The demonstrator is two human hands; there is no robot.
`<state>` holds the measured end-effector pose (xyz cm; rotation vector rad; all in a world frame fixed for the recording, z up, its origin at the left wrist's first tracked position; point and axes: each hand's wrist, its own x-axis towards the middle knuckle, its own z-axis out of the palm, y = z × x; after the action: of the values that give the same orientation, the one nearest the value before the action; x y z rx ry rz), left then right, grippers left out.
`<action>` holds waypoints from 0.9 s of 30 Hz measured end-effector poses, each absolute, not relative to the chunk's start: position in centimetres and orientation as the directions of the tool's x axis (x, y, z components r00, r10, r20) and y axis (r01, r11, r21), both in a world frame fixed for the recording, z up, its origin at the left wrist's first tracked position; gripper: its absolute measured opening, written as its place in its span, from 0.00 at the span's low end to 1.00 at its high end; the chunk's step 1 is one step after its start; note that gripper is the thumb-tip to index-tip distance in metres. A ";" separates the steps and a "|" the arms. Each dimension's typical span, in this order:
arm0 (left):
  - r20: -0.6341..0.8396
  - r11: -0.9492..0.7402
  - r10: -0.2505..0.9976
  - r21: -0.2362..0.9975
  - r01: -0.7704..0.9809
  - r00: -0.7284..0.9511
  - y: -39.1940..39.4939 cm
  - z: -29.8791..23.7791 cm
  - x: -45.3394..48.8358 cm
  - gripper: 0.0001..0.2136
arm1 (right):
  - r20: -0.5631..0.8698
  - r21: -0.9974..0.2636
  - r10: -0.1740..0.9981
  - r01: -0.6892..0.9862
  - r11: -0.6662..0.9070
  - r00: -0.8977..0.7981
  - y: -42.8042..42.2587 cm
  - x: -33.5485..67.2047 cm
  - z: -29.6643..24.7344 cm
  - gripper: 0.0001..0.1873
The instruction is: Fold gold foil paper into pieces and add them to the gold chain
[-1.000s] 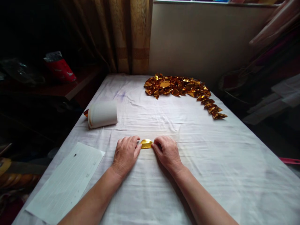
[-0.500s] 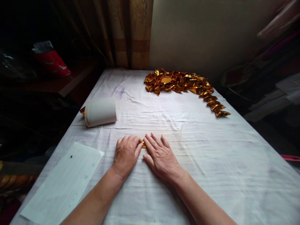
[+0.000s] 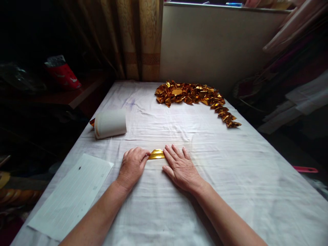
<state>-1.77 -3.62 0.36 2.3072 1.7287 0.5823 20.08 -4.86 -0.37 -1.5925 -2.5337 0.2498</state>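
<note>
A small folded piece of gold foil paper [image 3: 156,154] lies flat on the white cloth between my two hands. My left hand [image 3: 132,167] pinches its left end between thumb and fingers. My right hand [image 3: 182,168] lies flat with its fingers stretched out, the fingertips resting on the foil's right end and hiding it. At the back of the table is a heap of folded gold foil pieces [image 3: 189,93], linked into a chain that trails off to the right.
A white curled roll [image 3: 111,123] with foil at its left end lies at the left, above a lined paper sheet [image 3: 74,194]. The white cloth [image 3: 230,191] covers the table. A red container [image 3: 64,75] stands on a dark side table. A pink handle [image 3: 306,169] shows beyond the right edge.
My hands have moved apart, left hand leftward and right hand rightward, so more of the gold foil shows between them. The camera view has tilted up slightly.
</note>
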 end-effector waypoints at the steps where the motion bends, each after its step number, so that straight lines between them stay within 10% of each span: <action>1: 0.197 -0.305 0.949 0.376 0.875 0.246 -3.8 0.4 -1.9 0.08 | 0.028 -0.216 0.902 0.879 0.426 -0.431 -4.9 20.0 -0.4 0.30; 10: 0.146 -0.547 0.837 0.206 0.811 0.527 -4.3 -0.2 1.1 0.22 | 0.043 -0.236 0.902 0.872 0.428 -0.430 -4.8 20.0 -0.6 0.31; 27: 0.039 -0.498 0.867 0.100 0.861 0.497 -6.2 0.0 -3.9 0.28 | 0.064 -0.230 0.903 0.874 0.428 -0.426 -4.9 20.0 -0.4 0.31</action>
<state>-3.88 -6.21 -0.03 2.6595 1.5372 0.1292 20.05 -4.89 -0.39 -1.5721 -2.5001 0.2402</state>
